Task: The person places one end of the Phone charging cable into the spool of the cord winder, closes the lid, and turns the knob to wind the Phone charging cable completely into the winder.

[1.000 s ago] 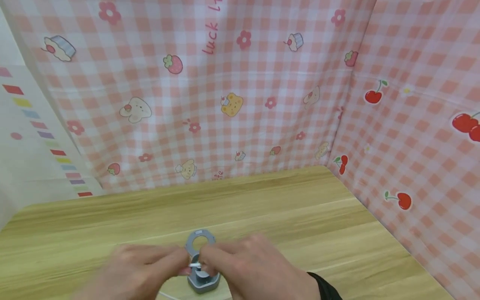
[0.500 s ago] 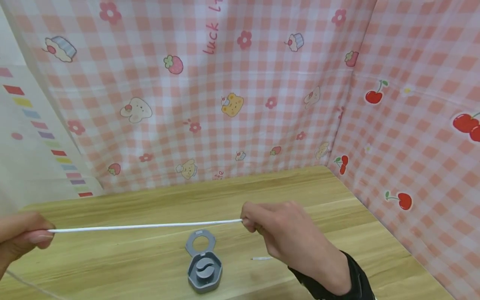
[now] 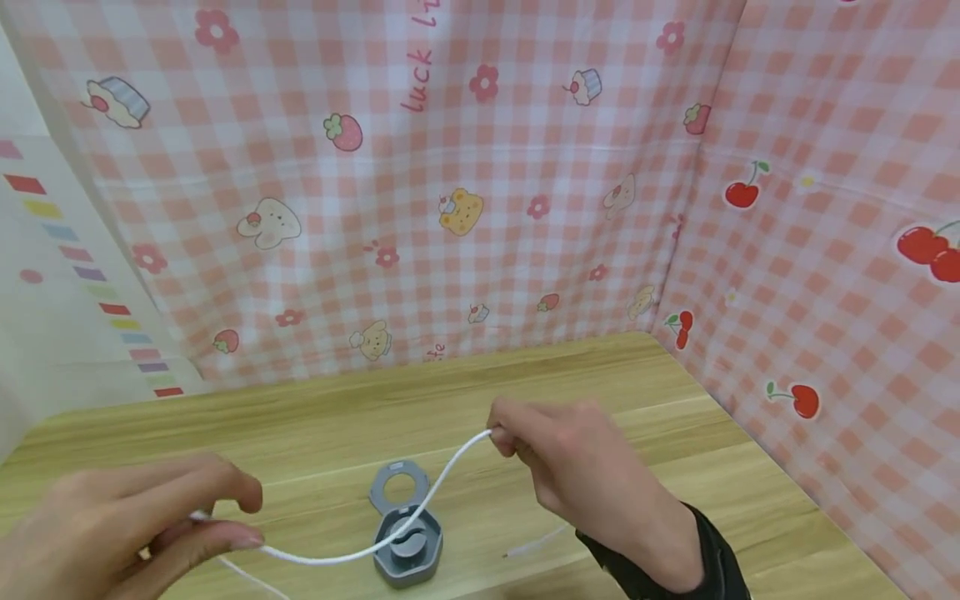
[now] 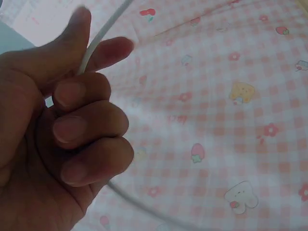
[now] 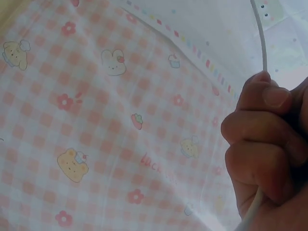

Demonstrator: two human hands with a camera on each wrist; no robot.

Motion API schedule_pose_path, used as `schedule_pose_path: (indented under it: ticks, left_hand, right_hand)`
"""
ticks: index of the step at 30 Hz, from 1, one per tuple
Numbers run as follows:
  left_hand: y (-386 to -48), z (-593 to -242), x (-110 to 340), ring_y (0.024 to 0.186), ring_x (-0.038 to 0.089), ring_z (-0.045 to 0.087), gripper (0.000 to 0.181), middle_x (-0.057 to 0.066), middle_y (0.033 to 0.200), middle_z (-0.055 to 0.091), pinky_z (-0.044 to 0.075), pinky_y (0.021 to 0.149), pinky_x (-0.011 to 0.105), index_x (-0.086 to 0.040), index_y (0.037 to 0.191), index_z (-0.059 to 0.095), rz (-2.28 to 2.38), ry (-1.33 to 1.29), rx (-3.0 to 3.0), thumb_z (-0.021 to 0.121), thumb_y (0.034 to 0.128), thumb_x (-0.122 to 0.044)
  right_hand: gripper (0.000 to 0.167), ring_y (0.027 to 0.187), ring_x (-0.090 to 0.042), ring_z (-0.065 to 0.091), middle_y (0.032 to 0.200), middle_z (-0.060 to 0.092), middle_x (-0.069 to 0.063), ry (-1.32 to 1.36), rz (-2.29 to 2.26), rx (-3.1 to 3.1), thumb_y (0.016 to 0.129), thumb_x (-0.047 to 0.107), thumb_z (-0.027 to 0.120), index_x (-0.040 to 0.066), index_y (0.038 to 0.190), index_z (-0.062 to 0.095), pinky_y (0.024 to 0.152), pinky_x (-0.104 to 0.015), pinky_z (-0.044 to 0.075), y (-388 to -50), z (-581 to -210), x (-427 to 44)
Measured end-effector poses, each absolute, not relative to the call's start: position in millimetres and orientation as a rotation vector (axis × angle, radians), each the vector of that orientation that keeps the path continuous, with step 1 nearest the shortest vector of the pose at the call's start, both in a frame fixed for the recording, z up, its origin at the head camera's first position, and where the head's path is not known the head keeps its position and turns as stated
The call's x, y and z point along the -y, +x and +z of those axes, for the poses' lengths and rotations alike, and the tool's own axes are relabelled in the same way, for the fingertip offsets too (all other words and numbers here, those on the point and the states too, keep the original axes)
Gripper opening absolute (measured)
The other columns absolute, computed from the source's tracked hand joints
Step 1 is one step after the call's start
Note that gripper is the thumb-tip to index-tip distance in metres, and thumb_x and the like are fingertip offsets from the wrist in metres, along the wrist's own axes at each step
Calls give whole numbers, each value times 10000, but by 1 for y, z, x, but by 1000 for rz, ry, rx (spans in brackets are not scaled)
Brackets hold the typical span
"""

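Note:
A white cable [image 3: 322,562] sags in a curve between both hands, above the table. My left hand [image 3: 135,521], at the lower left, holds it; the left wrist view shows three fingers curled round the cable [image 4: 107,29], with thumb and index finger apart. On the right, my right hand [image 3: 577,462] pinches the cable between thumb and index finger, its other fingers [image 5: 255,156] curled over it. Below the cable stands a grey cable winder case [image 3: 405,575] with an S-shaped groove in its core. Its ring-shaped lid [image 3: 379,486] lies flipped back.
A white cable end [image 3: 528,547] with a small metal tip hangs or lies beside the right wrist; I cannot tell which. The wood-grain table [image 3: 487,379] meets a pink checked cloth [image 3: 315,175] at the back and right.
My hands first came together over the case, then pulled wide apart with the cable taut. Now the left hand has come back right and the cable hangs slack. The right hand has hardly moved since.

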State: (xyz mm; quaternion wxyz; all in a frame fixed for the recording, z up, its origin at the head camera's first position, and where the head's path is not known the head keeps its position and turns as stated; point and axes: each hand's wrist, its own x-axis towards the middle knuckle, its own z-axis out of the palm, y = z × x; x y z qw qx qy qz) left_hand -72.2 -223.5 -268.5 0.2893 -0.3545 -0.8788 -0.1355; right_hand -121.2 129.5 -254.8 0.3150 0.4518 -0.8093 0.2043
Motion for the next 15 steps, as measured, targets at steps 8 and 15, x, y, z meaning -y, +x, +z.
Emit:
schedule_pose_path:
  ticks: [8,15]
  left_hand:
    - [-72,-286,226,619,-252,364,438,-341,769,402,263,539,-1,-473,1082,559,-371,-1055,2477,808,746,-344]
    - [-80,-278,215,673,-177,390,129,-283,839,506,288,556,24,-291,974,651,-427,-1057,2136,716,863,-279]
  right_hand:
    - [189,538,49,321,629,463,81,1117,745,2123,938,29,576,131,797,501,513,-66,328,-123,-251,-133]
    - [175,591,61,303,658,390,94,1370,910,2174,970,54,523,179,848,513,546,-62,289,-123,-249,-140]
